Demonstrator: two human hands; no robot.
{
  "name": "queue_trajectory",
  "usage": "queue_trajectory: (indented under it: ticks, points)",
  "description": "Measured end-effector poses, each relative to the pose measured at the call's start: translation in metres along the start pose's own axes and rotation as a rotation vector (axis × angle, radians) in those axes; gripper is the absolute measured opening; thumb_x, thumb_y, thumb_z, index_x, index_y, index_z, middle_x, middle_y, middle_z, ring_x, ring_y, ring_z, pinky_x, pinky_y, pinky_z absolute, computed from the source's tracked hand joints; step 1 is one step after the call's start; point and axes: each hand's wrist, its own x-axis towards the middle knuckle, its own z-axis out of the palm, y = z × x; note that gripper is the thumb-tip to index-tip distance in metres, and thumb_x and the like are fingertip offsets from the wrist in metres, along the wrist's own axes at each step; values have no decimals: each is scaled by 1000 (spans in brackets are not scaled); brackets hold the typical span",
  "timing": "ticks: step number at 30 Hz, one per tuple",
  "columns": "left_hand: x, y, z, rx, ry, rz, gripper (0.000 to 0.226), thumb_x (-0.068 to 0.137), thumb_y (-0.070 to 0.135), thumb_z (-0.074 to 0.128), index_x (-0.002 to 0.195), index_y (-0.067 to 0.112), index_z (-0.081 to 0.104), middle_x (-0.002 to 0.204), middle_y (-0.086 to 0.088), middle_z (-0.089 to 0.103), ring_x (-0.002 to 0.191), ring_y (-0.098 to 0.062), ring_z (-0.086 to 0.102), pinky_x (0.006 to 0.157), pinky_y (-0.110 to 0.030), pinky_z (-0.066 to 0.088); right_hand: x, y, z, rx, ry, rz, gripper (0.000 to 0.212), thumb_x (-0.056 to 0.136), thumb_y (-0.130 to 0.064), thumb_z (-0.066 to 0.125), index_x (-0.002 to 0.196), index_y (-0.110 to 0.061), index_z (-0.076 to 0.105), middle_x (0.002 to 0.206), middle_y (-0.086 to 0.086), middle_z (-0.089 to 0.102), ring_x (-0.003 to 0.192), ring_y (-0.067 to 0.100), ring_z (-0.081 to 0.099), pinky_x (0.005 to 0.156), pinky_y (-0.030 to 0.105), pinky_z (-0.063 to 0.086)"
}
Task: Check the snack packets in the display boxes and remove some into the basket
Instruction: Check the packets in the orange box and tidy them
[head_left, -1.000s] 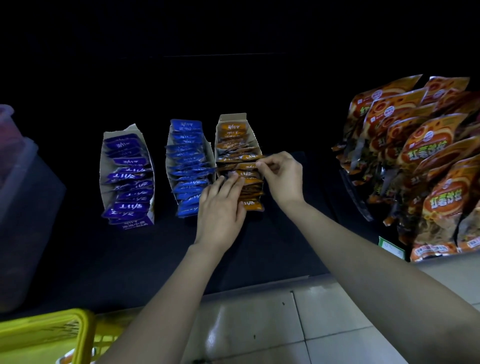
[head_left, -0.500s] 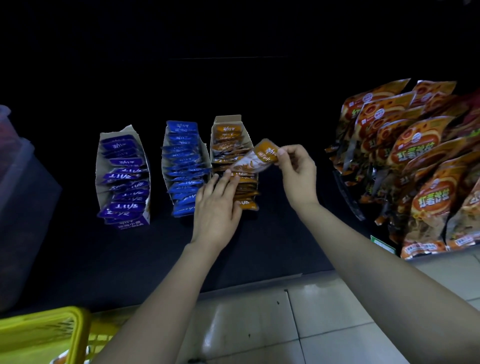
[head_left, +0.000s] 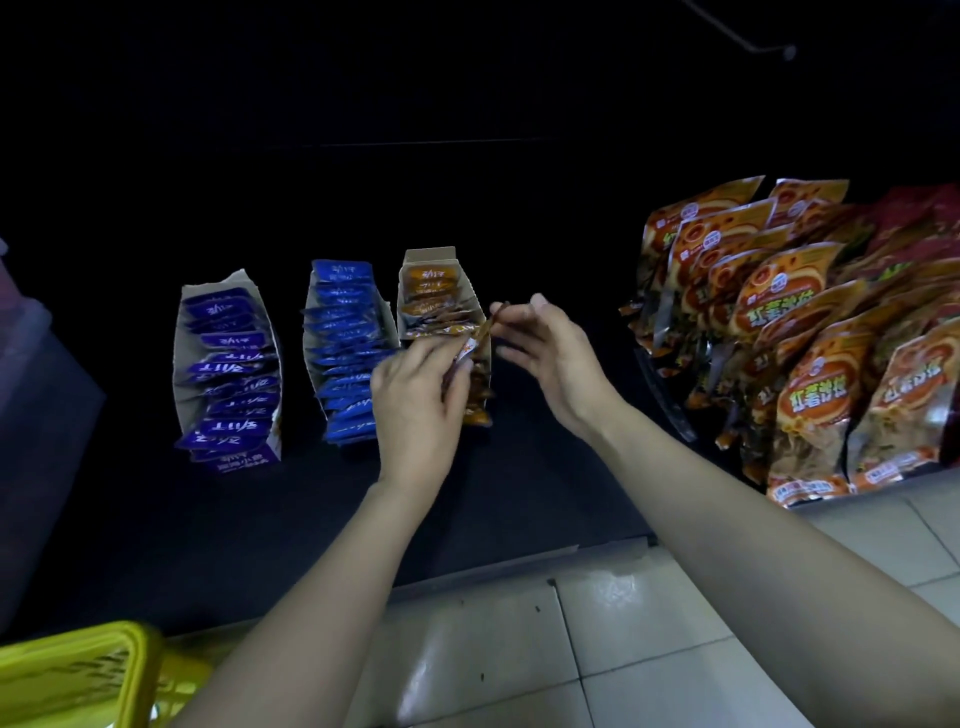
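Up comes the left hand (head_left: 415, 400) from the box (head_left: 431, 255) to meet the right hand (head_left: 550, 353). Both now pinch one orange packet (head_left: 475, 340) between them, just above the box (each holds one end). The yellow basket (head_left: 78, 670) sits far behind the left hand, down low. A loose pinch during the swap could let the packet drop on the floor (head_left: 519, 649).
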Motion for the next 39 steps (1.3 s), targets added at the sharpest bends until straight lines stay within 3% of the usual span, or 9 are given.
queue_trajectory:
  ticks: [3,6,12,19,22,26,28,32,39]
  points:
    - [4,3,-4,-364,-107,-224,18,97,19,59,112,16,69,93,4,71,84,-12,67,73,-31,52,0,2,2,-14,-14,-35,7,97,-10,58,102,-9,62,104,6,67,98,19,67,89,34,55]
    - [7,7,-5,-716,-145,-429,16,96,13,61,111,10,66,96,-2,74,87,-15,71,76,-29,56,0,1,5,-75,38,-89,18,88,6,65,96,-10,63,83,0,66,80,13,66,76,28,56]
    - [10,7,-5,-880,-105,-699,15,99,11,55,92,11,69,74,7,74,68,-4,69,62,-17,52,0,1,7,-76,106,-159,21,83,6,70,96,-9,62,75,0,62,73,12,63,69,32,56]
    - [5,5,-8,-879,-38,-557,19,98,9,56,110,14,70,96,3,76,91,-11,71,75,-21,55,-2,6,7,-157,82,-115,15,90,-4,66,104,-5,63,91,-1,66,83,4,66,72,21,55]
    - [4,6,-9,-787,-45,-345,25,95,7,61,118,10,68,114,-1,72,111,-13,66,95,-26,51,-4,6,9,-155,52,-61,25,90,-19,65,112,-9,61,99,-9,67,93,0,65,81,21,54]
    - [2,-1,0,-509,-73,-110,28,91,14,67,118,19,69,118,10,67,115,-9,61,99,-34,50,-1,6,10,-68,35,-30,28,85,-26,69,106,-13,55,104,1,67,99,15,65,88,38,55]
    - [1,-5,5,-365,-85,-83,30,88,26,67,117,21,71,120,12,65,114,-9,59,95,-41,51,0,7,9,-51,40,-35,16,92,-10,64,105,-9,55,105,10,67,96,20,66,84,39,56]
    - [-4,-9,6,-119,-94,-65,32,89,35,58,115,22,71,126,8,60,118,-14,53,99,-46,43,4,11,3,-60,153,-84,12,95,5,54,94,-8,55,85,2,71,77,10,69,68,24,57]
    - [-10,-18,8,247,-397,-125,60,98,30,52,152,16,30,160,1,25,149,-22,15,121,-41,9,16,4,-8,-4,305,-244,15,98,3,50,98,-12,51,93,3,66,90,9,65,83,26,55]
